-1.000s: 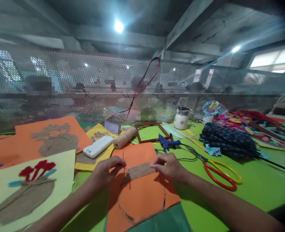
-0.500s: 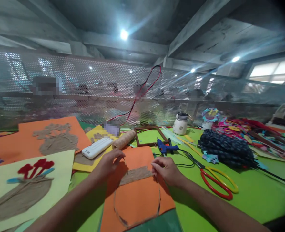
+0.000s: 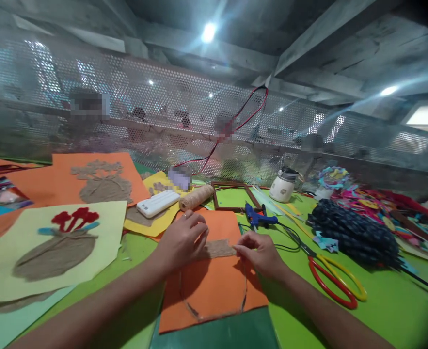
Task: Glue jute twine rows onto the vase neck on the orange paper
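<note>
Glue gun [image 3: 259,216] + cord [image 3: 290,230] block just beyond R hand [image 3: 260,252]; open tabletop [image 3: 395,300] rt of scissors [image 3: 314,258].

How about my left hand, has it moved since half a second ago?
Yes. Against the brown strip on the orange sheet, your left hand has moved right and toward you, now hiding the strip's left end.

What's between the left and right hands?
Between left hand and right hand: a brown strip, lying on the orange sheet, in the head view.
</note>
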The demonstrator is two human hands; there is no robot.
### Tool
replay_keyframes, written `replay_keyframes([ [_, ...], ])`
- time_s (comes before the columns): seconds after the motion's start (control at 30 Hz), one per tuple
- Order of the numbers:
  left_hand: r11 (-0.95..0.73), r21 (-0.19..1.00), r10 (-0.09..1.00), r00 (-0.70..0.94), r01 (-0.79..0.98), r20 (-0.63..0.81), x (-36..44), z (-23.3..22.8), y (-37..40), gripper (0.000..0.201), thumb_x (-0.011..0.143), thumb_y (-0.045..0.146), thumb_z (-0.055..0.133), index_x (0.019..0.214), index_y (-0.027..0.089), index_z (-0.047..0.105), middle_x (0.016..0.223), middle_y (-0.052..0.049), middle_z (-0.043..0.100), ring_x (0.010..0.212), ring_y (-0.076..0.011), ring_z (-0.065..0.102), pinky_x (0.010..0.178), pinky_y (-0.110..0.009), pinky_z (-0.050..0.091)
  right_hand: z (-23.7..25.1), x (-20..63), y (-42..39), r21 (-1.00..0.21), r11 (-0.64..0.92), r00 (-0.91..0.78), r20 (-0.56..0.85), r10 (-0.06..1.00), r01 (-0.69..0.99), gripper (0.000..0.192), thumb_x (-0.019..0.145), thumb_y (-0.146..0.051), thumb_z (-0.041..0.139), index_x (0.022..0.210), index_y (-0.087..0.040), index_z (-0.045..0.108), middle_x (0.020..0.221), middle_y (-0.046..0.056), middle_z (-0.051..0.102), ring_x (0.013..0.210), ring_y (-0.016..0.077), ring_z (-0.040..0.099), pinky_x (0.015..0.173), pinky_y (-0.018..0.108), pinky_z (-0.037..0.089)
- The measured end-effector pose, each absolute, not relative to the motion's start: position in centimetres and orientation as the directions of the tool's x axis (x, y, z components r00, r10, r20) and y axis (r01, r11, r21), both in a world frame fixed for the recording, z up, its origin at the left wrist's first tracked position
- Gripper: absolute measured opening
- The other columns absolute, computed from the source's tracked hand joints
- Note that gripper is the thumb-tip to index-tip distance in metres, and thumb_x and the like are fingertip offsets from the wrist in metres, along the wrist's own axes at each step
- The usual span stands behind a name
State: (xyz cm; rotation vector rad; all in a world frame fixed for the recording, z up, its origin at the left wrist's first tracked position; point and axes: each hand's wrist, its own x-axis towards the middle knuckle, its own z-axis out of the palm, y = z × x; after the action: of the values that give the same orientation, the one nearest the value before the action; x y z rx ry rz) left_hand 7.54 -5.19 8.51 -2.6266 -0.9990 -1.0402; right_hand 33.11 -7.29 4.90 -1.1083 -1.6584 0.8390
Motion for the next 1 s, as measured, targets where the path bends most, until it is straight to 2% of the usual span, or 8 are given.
replay_keyframes([
  [0.13, -0.876, 0.026, 0.347, 0.593, 0.481, 0.727, 8.9, 8.8, -7.2, 0.029, 0.107, 0.025, 0.048, 0.083, 0.019, 0.062, 0.078, -0.004, 0.069, 0.074, -0.0176, 0.058, 0.070, -0.030, 0.047, 6.0, 32.6, -8.6, -0.812, 0.479, -0.270, 0.405, 0.874, 0.333, 0.036, 0.089, -0.047, 0.076, 0.068, -0.019, 0.072, 0.058, 0.003, 0.069, 0.054, 0.0149, 0.061, 0.056, 0.027, 0.047],
  [0.2, -0.905, -0.031, 0.262, 0.611, 0.425, 0.747, 9.6, 8.7, -8.0, 0.031, 0.108, 0.036, 0.049, 0.086, 0.019, 0.061, 0.076, -0.003, 0.068, 0.071, -0.0177, 0.056, 0.065, -0.030, 0.046, 6.8, 32.1, -9.5, -0.841, 0.463, -0.343, 0.363, 0.867, 0.281, 0.044, 0.096, -0.051, 0.069, 0.069, -0.017, 0.072, 0.057, 0.004, 0.068, 0.052, 0.0135, 0.061, 0.055, 0.026, 0.046],
  [0.3, -0.911, -0.126, 0.167, 0.631, 0.392, 0.757, 10.0, 8.6, -8.5, 0.035, 0.111, 0.035, 0.042, 0.082, 0.020, 0.056, 0.070, -0.001, 0.064, 0.063, -0.0167, 0.050, 0.067, -0.031, 0.048, 7.7, 31.4, -10.5, -0.946, 0.290, -0.475, 0.189, 0.859, 0.147, 0.053, 0.099, -0.061, 0.063, 0.076, -0.014, 0.073, 0.057, 0.003, 0.066, 0.046, 0.0107, 0.057, 0.049, 0.022, 0.045],
  [0.4, -0.916, -0.152, 0.123, 0.621, 0.371, 0.774, 9.8, 8.8, -8.3, 0.036, 0.112, 0.024, 0.037, 0.081, 0.021, 0.054, 0.067, 0.001, 0.061, 0.058, -0.0154, 0.045, 0.067, -0.030, 0.047, 8.1, 30.8, -10.5, -0.993, 0.111, -0.529, 0.077, 0.845, 0.032, 0.052, 0.094, -0.063, 0.070, 0.084, -0.012, 0.074, 0.056, 0.002, 0.065, 0.041, 0.0088, 0.054, 0.044, 0.019, 0.043],
  [0.5, -0.937, -0.076, 0.157, 0.606, 0.340, 0.780, 9.5, 8.9, -8.0, 0.037, 0.112, 0.034, 0.038, 0.082, 0.020, 0.055, 0.066, 0.002, 0.061, 0.058, -0.0139, 0.048, 0.064, -0.027, 0.045, 7.9, 30.6, -10.0, -0.995, 0.033, -0.541, 0.080, 0.838, -0.096, 0.048, 0.092, -0.058, 0.076, 0.084, -0.010, 0.075, 0.055, 0.002, 0.064, 0.039, 0.0075, 0.053, 0.043, 0.017, 0.041],
  [0.67, -0.948, 0.164, 0.301, 0.606, 0.272, 0.736, 9.3, 8.8, -7.8, 0.047, 0.112, 0.046, 0.034, 0.087, 0.019, 0.063, 0.066, 0.001, 0.064, 0.062, -0.0121, 0.056, 0.058, -0.023, 0.040, 6.8, 30.9, -9.6, -0.950, -0.039, -0.570, 0.152, 0.807, -0.309, 0.049, 0.092, -0.057, 0.075, 0.096, -0.009, 0.083, 0.058, 0.006, 0.068, 0.039, 0.0074, 0.055, 0.043, 0.016, 0.043],
  [0.8, -0.921, 0.338, 0.377, 0.663, 0.193, 0.647, 9.1, 8.8, -8.1, 0.043, 0.114, 0.037, 0.030, 0.101, 0.018, 0.067, 0.082, -0.004, 0.072, 0.075, -0.0134, 0.063, 0.068, -0.023, 0.046, 6.0, 31.5, -9.8, -0.911, -0.046, -0.552, 0.208, 0.808, -0.410, 0.047, 0.095, -0.055, 0.072, 0.102, -0.011, 0.085, 0.062, 0.008, 0.071, 0.042, 0.0090, 0.059, 0.045, 0.017, 0.047],
  [1.0, -0.845, 0.490, 0.472, 0.730, 0.215, 0.494, 8.6, 8.1, -7.9, 0.027, 0.111, 0.024, 0.035, 0.115, 0.021, 0.061, 0.098, -0.006, 0.071, 0.088, -0.0168, 0.064, 0.079, -0.027, 0.050, 5.7, 31.9, -10.0, -0.922, -0.015, -0.537, 0.212, 0.817, -0.387, 0.049, 0.095, -0.058, 0.072, 0.112, -0.014, 0.084, 0.070, 0.011, 0.076, 0.048, 0.0104, 0.063, 0.050, 0.019, 0.049],
])
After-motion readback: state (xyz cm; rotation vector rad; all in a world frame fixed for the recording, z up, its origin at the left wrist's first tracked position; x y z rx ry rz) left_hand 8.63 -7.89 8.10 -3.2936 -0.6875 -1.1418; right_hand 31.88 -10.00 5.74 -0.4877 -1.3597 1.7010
